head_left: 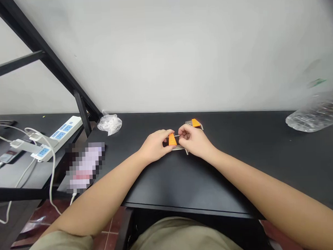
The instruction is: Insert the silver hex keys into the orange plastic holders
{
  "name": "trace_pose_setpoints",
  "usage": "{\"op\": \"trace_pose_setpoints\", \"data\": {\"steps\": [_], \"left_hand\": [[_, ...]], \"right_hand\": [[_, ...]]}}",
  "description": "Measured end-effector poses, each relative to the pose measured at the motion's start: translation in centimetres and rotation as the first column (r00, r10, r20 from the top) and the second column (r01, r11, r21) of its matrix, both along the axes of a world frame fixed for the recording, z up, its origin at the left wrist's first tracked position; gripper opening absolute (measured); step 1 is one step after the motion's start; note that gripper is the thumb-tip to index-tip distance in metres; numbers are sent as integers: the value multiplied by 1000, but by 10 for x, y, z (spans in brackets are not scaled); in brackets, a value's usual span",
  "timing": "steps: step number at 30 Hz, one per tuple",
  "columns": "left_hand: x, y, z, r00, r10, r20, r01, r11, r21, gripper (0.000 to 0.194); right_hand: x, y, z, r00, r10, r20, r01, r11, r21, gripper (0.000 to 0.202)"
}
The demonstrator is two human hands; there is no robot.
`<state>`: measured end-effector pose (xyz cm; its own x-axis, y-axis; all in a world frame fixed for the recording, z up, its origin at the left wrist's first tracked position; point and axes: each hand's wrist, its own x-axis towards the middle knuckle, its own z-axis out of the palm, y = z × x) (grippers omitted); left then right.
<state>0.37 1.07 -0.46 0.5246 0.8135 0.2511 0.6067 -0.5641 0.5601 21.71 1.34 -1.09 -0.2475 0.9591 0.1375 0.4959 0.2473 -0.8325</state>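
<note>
My left hand (156, 145) grips an orange hex key holder (172, 140) at the middle of the black table, thumb on the near side and fingers on the far side. Silver hex keys (179, 148) run through the holder's near end, their bent ends to the right. My right hand (197, 141) is closed in a pinch on a thin silver hex key (177, 136) at the holder's right side; its far part is hidden by the fingers. Just behind my right hand lies a second orange holder (195, 122) with several hex keys in it.
A crumpled clear plastic bag (110, 124) lies at the back left. A blurred-out phone (87, 166) with a cable lies on the left, beyond it a white power strip (59, 138). Clear plastic wrapping (313, 114) stands at the right. A black frame post (57, 65) rises left.
</note>
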Motion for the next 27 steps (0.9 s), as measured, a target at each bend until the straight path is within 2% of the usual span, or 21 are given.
{"op": "trace_pose_setpoints", "data": {"steps": [3, 6, 7, 9, 13, 19, 22, 25, 27], "left_hand": [[-4, 3, -2, 998, 44, -36, -44, 999, 8, 49], [-8, 4, -2, 997, 60, -51, -60, 998, 9, 50], [-9, 4, -2, 997, 63, -45, -63, 998, 7, 50], [-10, 3, -1, 998, 65, -24, -65, 998, -1, 50], [-11, 2, 0, 998, 56, 3, -56, 998, -23, 51], [-11, 2, -2, 999, 30, 30, -30, 999, -18, 51], [-10, 1, -2, 999, -14, 37, 14, 1000, -14, 52], [-8, -1, -1, 996, -57, 71, 59, 998, -26, 52], [-7, -2, 1, 993, -65, 98, 69, 997, -36, 51]], "right_hand": [[12, 6, 1, 996, -29, 89, 28, 999, 20, 13], [28, 13, 2, 968, -44, 247, 26, 997, 76, 10], [33, 14, 3, 949, -27, 313, 1, 996, 84, 10], [40, 13, 5, 903, 85, 422, -122, 991, 61, 7], [38, 3, 9, 831, 226, 509, -307, 948, 80, 15], [21, -17, 13, 794, 301, 529, -384, 922, 51, 8], [17, -18, 16, 828, 263, 496, -352, 931, 95, 8], [14, -15, 19, 914, 225, 338, -283, 950, 133, 13], [11, -14, 19, 946, 265, 187, -284, 955, 81, 15]]}}
